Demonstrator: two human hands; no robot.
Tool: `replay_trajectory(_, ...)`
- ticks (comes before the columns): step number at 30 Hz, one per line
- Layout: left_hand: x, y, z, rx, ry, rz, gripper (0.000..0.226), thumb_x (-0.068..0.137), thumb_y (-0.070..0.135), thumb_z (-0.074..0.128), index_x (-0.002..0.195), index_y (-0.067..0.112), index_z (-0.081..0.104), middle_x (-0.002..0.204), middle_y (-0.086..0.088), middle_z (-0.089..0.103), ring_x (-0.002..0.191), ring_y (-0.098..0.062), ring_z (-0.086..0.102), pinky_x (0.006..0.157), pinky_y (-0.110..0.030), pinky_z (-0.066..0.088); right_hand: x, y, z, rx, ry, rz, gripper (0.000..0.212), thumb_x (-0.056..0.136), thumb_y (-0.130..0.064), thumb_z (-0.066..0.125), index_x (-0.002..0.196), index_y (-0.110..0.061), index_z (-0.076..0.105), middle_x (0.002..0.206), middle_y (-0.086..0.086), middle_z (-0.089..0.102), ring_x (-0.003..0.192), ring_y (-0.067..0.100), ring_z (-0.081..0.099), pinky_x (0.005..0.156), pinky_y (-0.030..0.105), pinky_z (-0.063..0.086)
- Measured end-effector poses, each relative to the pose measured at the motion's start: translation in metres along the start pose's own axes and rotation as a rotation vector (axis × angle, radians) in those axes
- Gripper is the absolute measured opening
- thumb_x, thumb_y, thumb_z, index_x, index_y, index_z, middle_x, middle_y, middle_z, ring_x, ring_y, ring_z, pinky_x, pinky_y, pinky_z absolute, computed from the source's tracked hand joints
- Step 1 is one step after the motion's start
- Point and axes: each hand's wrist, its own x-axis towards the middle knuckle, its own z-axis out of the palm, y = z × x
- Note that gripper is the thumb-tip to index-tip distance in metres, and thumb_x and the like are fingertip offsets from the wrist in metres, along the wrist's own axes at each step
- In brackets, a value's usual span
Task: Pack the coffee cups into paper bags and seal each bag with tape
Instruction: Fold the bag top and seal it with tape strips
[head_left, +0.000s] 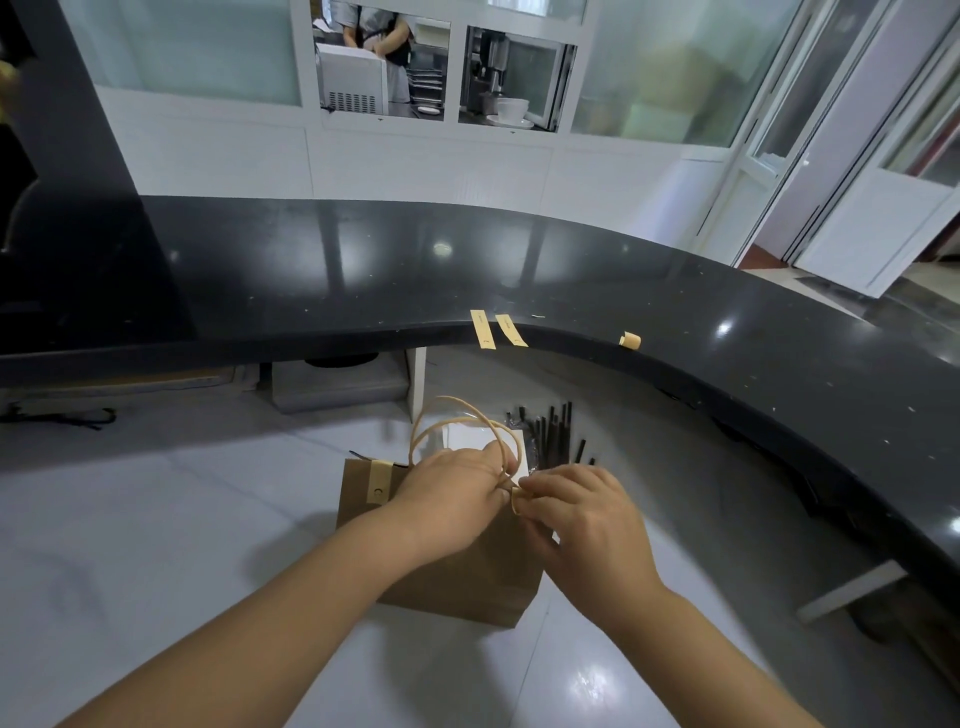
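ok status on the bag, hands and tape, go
Both hands, left and right, pinching at paper bag top by the handles. One tape strip on bag. Two spare strips on counter edge. Nothing blocking.

Single view only, head-mounted, wide-angle, with straight edges bowed toward the frame borders. It looks forward and steeply down from the wearer's standing position over a pale glossy work surface (156, 519). Both forearms enter from the bottom edge, near the lens, and meet at a brown paper bag with looped handles (457, 582) just below frame centre. A curved black speckled counter (571, 280) crosses mid-frame beyond. White panelled wall with glazed windows (363, 156) fills the top, farthest off.
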Motion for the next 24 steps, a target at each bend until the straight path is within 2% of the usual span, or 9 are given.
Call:
replay_trajectory(5, 0.0, 0.001, 0.0, 0.003, 0.009, 0.007, 0.028, 0.094, 0.027, 0.046, 0.122, 0.029, 0.047, 0.113, 0.006, 0.063, 0.107, -0.02, 0.054, 0.082, -0.031, 0.042, -0.015, 0.0, 0.016, -0.104, 0.145, -0.073, 0.006, 0.082, -0.014, 0.069, 0.08, -0.016, 0.074, 0.101, -0.003, 0.072, 0.092, 0.02, 0.065, 0.08, 0.027, 0.042)
replay_trajectory(7, -0.001, 0.001, -0.001, -0.002, 0.011, 0.007, 0.028, 0.095, 0.028, 0.046, 0.123, 0.029, 0.047, 0.111, 0.006, 0.063, 0.105, -0.02, 0.054, 0.08, -0.03, 0.04, -0.022, 0.002, 0.022, -0.136, 0.157, -0.079, 0.007, 0.084, -0.012, 0.067, 0.085, -0.014, 0.074, 0.112, 0.001, 0.07, 0.098, 0.023, 0.063, 0.082, 0.028, 0.041)
replay_trajectory(11, -0.002, 0.003, -0.001, 0.0, 0.017, 0.0, 0.028, 0.095, 0.028, 0.046, 0.123, 0.03, 0.047, 0.112, 0.006, 0.063, 0.107, -0.02, 0.054, 0.081, -0.03, 0.041, -0.029, 0.004, 0.022, -0.136, 0.128, -0.048, 0.016, 0.088, -0.026, 0.061, 0.089, -0.02, 0.076, 0.127, 0.004, 0.063, 0.113, 0.024, 0.052, 0.087, 0.032, 0.038)
replay_trajectory(14, -0.003, 0.004, -0.002, -0.004, 0.013, 0.008, 0.028, 0.096, 0.029, 0.045, 0.123, 0.028, 0.047, 0.115, 0.006, 0.063, 0.107, -0.02, 0.054, 0.084, -0.032, 0.043, -0.033, 0.003, 0.02, 0.067, 0.095, 0.032, 0.017, 0.084, -0.035, 0.062, 0.077, -0.025, 0.075, 0.133, 0.001, 0.058, 0.123, 0.023, 0.047, 0.094, 0.031, 0.036)
replay_trajectory(17, -0.004, 0.003, -0.003, -0.038, 0.004, 0.008, 0.024, 0.095, 0.028, 0.046, 0.118, 0.027, 0.049, 0.113, 0.007, 0.063, 0.106, -0.018, 0.054, 0.086, -0.034, 0.045, -0.027, 0.001, 0.016, 0.309, 0.134, 0.288, 0.011, 0.077, -0.033, 0.071, 0.08, -0.022, 0.069, 0.122, -0.006, 0.058, 0.12, 0.004, 0.042, 0.097, 0.016, 0.035)
replay_trajectory(19, -0.004, 0.002, -0.003, -0.053, 0.019, 0.013, 0.02, 0.094, 0.027, 0.047, 0.113, 0.028, 0.051, 0.104, 0.008, 0.063, 0.101, -0.017, 0.054, 0.081, -0.032, 0.045, -0.017, 0.002, 0.016, 0.426, 0.124, 0.474, 0.02, 0.074, -0.023, 0.077, 0.091, -0.025, 0.065, 0.111, -0.016, 0.056, 0.111, -0.011, 0.039, 0.088, 0.005, 0.036)
replay_trajectory(20, -0.004, 0.002, -0.002, -0.056, 0.034, 0.02, 0.017, 0.093, 0.027, 0.047, 0.109, 0.029, 0.051, 0.095, 0.01, 0.062, 0.097, -0.017, 0.054, 0.076, -0.031, 0.043, -0.013, 0.004, 0.017, 0.476, 0.09, 0.522, 0.026, 0.074, -0.018, 0.079, 0.093, -0.029, 0.064, 0.106, -0.02, 0.056, 0.109, -0.011, 0.04, 0.084, 0.004, 0.037)
replay_trajectory(22, -0.005, 0.003, -0.002, -0.055, 0.066, 0.037, 0.011, 0.092, 0.03, 0.05, 0.103, 0.029, 0.052, 0.076, 0.011, 0.053, 0.087, -0.016, 0.054, 0.068, -0.028, 0.036, -0.007, 0.007, 0.017, 0.53, 0.031, 0.522, 0.029, 0.076, -0.016, 0.078, 0.087, -0.038, 0.063, 0.094, -0.024, 0.058, 0.103, -0.006, 0.044, 0.078, 0.007, 0.039)
replay_trajectory(24, -0.007, 0.004, -0.002, -0.056, 0.083, 0.051, 0.01, 0.091, 0.035, 0.053, 0.098, 0.028, 0.054, 0.067, 0.012, 0.046, 0.079, -0.013, 0.049, 0.068, -0.028, 0.033, -0.004, 0.007, 0.017, 0.547, 0.002, 0.513, 0.031, 0.077, -0.02, 0.078, 0.076, -0.045, 0.061, 0.081, -0.023, 0.059, 0.096, -0.001, 0.047, 0.074, 0.01, 0.038)
